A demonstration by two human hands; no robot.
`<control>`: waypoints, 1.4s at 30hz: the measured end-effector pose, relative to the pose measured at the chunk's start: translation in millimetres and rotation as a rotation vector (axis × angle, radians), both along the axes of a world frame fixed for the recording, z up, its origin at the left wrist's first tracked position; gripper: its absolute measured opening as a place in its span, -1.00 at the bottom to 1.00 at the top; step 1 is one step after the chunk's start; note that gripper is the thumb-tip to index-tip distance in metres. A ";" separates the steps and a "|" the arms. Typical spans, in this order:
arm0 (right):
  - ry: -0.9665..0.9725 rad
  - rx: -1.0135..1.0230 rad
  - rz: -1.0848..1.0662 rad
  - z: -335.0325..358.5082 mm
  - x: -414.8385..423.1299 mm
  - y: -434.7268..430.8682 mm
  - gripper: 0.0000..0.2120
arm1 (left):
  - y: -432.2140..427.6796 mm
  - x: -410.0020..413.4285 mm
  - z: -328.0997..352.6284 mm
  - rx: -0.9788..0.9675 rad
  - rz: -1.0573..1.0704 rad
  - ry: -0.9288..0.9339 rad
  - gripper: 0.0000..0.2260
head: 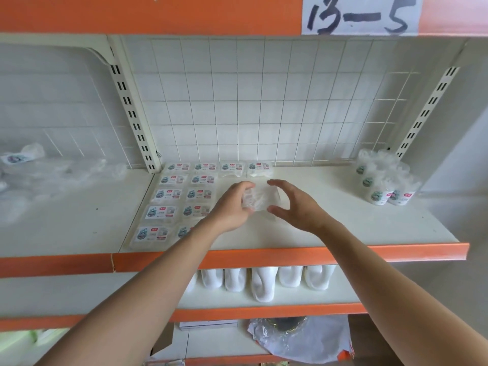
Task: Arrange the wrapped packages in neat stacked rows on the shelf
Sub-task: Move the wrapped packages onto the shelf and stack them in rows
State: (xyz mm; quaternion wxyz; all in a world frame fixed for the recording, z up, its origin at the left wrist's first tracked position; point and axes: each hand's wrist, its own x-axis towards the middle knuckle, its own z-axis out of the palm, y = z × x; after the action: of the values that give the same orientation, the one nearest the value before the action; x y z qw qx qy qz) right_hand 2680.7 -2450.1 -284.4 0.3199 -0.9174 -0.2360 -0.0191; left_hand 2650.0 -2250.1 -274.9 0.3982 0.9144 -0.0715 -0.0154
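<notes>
Open room: bare shelf [330,220] to the right of the right hand [293,204], out to a bundle of wrapped cups [383,178] well apart at the far right. Orange front lip [317,253] runs under both forearms, on the near side of the hands. Wire grid [250,101] closes the back, beyond the fingertips. Room overhead is open up to the upper orange lip.

Both arms reach forward over the lip, hands meeting mid-shelf. Left hand [232,204] has its palm turned right, fingers curled over the left edge of the held package [260,198], gripping it. Right hand makes a C: fingers at the far right corner, thumb at the near right edge, pinching it; exact contact is blurred.

The held package, in clear wrap, sits between the two hands, just above the shelf surface or on it; cannot tell which.

Laid packages [170,195] lie flat in two columns just left of the left hand, the nearest partly under the left forearm. Back row [232,166] lies just beyond the fingertips, against the grid.

White bottles [264,283] stand on the shelf below the arms.
</notes>
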 end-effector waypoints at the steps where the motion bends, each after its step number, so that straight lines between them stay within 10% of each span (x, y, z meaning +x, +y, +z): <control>1: 0.027 0.054 -0.007 1.9 2.0 2.0 -0.42 | 3.1 0.9 0.3 -0.045 -0.005 0.019 -0.51; 7: 0.141 0.348 -0.014 2.4 3.7 15.3 -0.43 | 12.8 3.5 -1.5 -0.081 0.019 -0.035 -0.58; 15: -0.123 0.235 0.044 6.3 1.1 32.8 -0.30 | 1.7 14.6 6.2 -0.271 0.114 0.134 -0.47; 22: -0.207 0.077 0.052 9.9 -1.0 42.5 -0.29 | 2.1 13.6 13.9 -0.508 0.111 0.146 -0.91; 42: -0.278 -0.066 -0.056 3.1 3.2 38.9 -0.34 | 16.2 16.0 4.3 -0.556 0.220 0.157 -0.69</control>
State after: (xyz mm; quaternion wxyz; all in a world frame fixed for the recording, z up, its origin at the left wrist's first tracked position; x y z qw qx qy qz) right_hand 2683.9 -2411.2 -281.4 0.2530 -0.9222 -0.2527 -0.1472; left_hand 2666.0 -2233.9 -270.6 0.6368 0.7686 0.0572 -0.0226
